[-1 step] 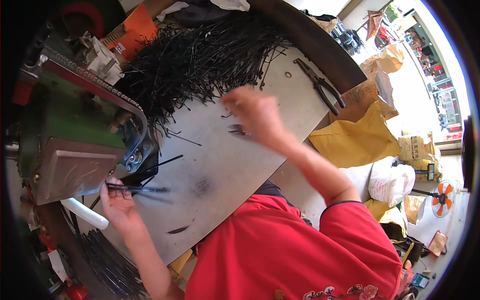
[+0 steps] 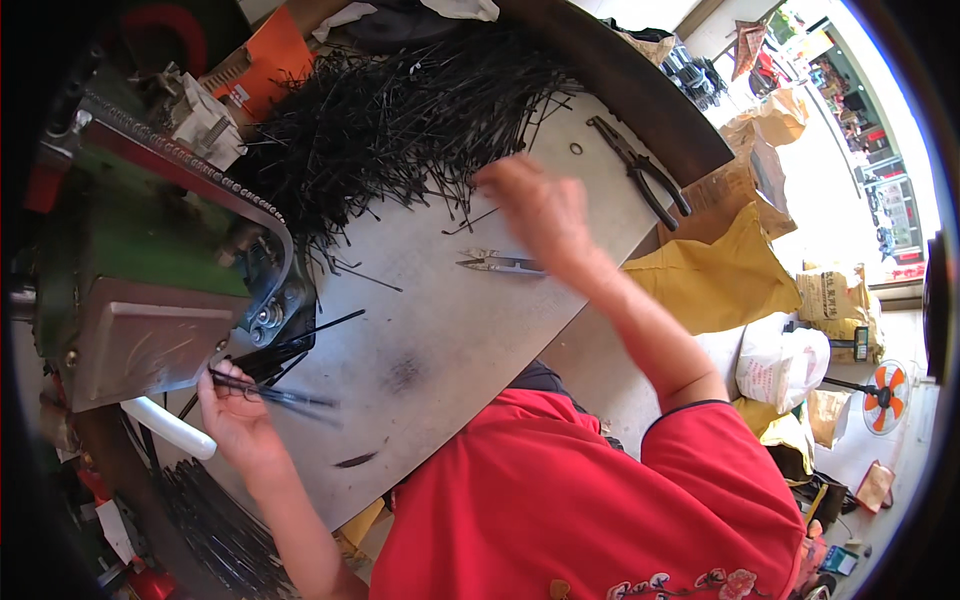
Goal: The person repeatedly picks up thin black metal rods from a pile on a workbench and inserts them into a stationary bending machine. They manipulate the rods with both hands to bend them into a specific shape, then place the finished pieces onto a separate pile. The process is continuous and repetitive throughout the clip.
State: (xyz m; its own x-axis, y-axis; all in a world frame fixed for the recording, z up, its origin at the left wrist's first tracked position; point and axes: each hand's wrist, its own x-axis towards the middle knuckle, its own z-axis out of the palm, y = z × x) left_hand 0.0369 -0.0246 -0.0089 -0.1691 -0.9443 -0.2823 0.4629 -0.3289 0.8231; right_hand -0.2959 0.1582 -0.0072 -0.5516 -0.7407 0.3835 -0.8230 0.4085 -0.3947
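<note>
My left hand (image 2: 240, 425) is closed round several thin black rods (image 2: 290, 397), beside the green machine (image 2: 150, 230) and its metal cover. The free ends of these rods point right and are blurred. My right hand (image 2: 550, 215) hovers at the right edge of a large heap of thin black rods (image 2: 400, 120). Its fingers are smeared by motion, so I cannot make out whether they grip anything. Just below that hand a pair of thread snips (image 2: 500, 263) lies on the grey tabletop (image 2: 440, 330). Black-handled pliers (image 2: 640, 170) lie farther right.
A small ring (image 2: 576, 148) lies near the pliers. A dark raised rim (image 2: 640, 90) curves round the table's far side. A white tube (image 2: 170, 428) sticks out below the machine. More black rods (image 2: 215, 520) lie at lower left. A yellow sack (image 2: 715, 275) stands beyond the right edge.
My right hand has moved slightly right and up, uncovering more of the snips. The rods in my left hand have tilted, their free ends lower.
</note>
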